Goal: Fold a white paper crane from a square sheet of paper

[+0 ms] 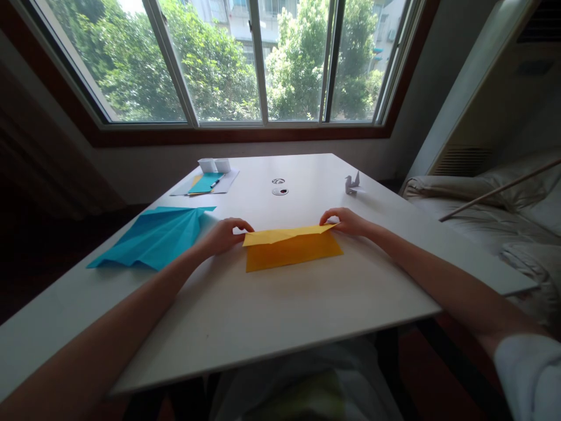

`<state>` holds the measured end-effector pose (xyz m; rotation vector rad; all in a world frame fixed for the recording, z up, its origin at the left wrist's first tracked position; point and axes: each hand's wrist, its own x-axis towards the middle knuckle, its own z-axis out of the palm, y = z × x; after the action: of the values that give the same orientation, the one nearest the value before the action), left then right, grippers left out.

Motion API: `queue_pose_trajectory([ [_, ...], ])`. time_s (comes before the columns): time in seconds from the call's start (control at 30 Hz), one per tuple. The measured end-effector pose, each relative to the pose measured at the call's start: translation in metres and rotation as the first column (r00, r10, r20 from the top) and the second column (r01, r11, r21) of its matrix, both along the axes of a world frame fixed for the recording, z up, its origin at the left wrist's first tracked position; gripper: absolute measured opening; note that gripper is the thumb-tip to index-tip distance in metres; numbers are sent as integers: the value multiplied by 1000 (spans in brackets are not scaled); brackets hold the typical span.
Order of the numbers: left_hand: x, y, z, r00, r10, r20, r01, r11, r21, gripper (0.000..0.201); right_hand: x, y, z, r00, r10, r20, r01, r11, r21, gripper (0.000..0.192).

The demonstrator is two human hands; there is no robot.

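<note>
A yellow sheet of paper (294,254) lies on the white table in front of me, its far part folded over toward me as a raised flap. My left hand (227,235) pinches the flap's left end between thumb and fingers. At the opposite end, my right hand (344,221) grips the flap's right corner, its fingers curled over the edge. Left of my left hand spreads a creased blue sheet of paper (153,237), which neither hand grips.
A white folded paper bird (351,183) stands at the table's right side. Toward the back left are small white paper boxes (214,165), blue paper (205,182) and a pen (215,183). Round inserts (280,191) sit mid-table. The table's front edge (280,363) is near my lap.
</note>
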<state>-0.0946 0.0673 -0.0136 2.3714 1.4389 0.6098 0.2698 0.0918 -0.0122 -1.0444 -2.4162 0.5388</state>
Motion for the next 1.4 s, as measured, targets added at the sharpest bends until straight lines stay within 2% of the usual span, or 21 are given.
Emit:
queue_pose_trajectory([
  [0.2, 0, -1, 3, 982, -132, -138, 148, 983, 109, 26, 0, 1, -2, 996, -24, 92, 14, 995, 103, 28],
  [0.33, 8, -9, 8, 954, -119, -275, 178, 964, 198, 28, -1, 0, 0, 980, -10, 200, -27, 983, 183, 32],
  [0.43, 21, -18, 12, 927, -77, -368, 175, 954, 242, 29, -6, -6, 4, 964, -3, 265, -75, 956, 285, 21],
  [0.6, 43, -30, 13, 892, -252, -374, 339, 922, 186, 31, -21, -18, 8, 949, 25, 314, -136, 931, 338, 20],
  [0.67, 49, -34, 12, 878, -300, -373, 376, 914, 150, 30, -28, -21, 8, 946, 55, 318, -165, 929, 330, 20],
  [0.73, 52, -37, 11, 874, -298, -383, 371, 919, 132, 29, -34, -26, 7, 941, 101, 323, -205, 930, 306, 20],
  [0.9, 60, -47, 14, 886, -165, -434, 250, 957, 147, 31, -49, -41, 5, 928, 181, 325, -271, 928, 257, 27],
  [1.03, 72, -56, 14, 882, -39, -469, 146, 970, 194, 48, -60, -51, 2, 940, 174, 294, -254, 931, 261, 34],
  [1.17, 80, -60, 13, 881, 11, -473, 90, 978, 189, 61, -65, -54, 2, 950, 144, 277, -212, 949, 235, 42],
  [1.27, 76, -58, 15, 884, -35, -467, 95, 990, 107, 67, -61, -53, 7, 944, 166, 285, -214, 966, 146, 46],
  [1.4, 59, -50, 23, 888, -177, -425, 172, 984, -51, 68, -44, -46, 18, 932, 226, 284, -219, 974, -59, 50],
])
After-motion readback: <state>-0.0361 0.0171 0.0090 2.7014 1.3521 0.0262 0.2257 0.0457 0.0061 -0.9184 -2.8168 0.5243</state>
